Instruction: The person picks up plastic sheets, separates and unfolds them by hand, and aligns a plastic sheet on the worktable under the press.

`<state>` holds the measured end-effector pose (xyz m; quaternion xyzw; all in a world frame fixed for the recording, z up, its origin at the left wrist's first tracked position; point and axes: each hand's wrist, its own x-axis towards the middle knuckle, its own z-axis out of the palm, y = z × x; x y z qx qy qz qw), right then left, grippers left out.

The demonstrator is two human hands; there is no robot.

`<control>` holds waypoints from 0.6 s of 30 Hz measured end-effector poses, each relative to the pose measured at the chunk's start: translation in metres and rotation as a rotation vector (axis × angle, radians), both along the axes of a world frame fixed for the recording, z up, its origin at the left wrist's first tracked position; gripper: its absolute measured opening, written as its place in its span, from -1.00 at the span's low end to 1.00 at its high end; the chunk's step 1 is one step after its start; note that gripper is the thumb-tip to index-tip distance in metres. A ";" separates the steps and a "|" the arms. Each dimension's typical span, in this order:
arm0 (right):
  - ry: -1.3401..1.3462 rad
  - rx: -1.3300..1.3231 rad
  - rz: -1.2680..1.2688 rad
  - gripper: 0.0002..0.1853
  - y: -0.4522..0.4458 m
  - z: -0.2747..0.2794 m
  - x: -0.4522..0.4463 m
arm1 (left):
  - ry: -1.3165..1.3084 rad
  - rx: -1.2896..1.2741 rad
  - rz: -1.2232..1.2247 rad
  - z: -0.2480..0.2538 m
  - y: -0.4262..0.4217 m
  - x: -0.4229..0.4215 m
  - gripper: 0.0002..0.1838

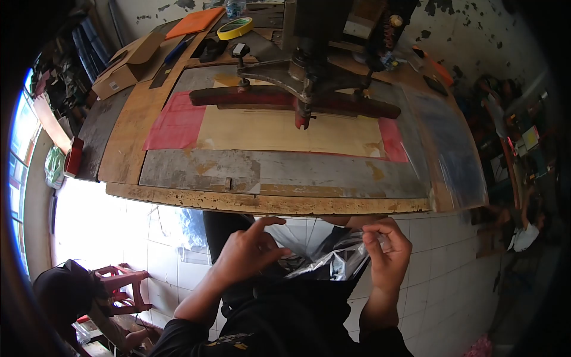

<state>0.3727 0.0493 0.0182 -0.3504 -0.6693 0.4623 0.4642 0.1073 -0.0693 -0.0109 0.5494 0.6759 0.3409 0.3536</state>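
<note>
Below the front edge of the worktable, my right hand (389, 250) is pinched on a crinkled clear plastic sheet (342, 262). The sheet hangs from those fingers across my lap, shiny and partly see-through. My left hand (251, 249) is at the sheet's other side, its thumb and index finger apart with a gap between them. Nothing shows in that gap, and its other fingers are curled. On the table ahead stands a press with a dark red bar (262, 102) over a cream sheet (285, 134) that has pink-red ends (175, 122).
A stack of clear plastic sheets (455, 152) lies on the table's right side. Yellow tape (235, 28), an orange folder (195, 22) and a cardboard box (128, 65) are at the back left. Another person (65, 300) sits low at the left, near a red stool (128, 288).
</note>
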 end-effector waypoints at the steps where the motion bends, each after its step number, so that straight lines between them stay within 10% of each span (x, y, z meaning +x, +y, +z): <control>1: 0.001 0.000 0.000 -0.89 0.000 0.002 0.002 | -0.001 -0.058 0.049 0.001 -0.001 -0.005 -0.38; 18: 0.057 -0.022 -0.281 -0.81 0.049 0.001 0.025 | 0.023 0.429 0.133 0.043 0.022 -0.059 -0.78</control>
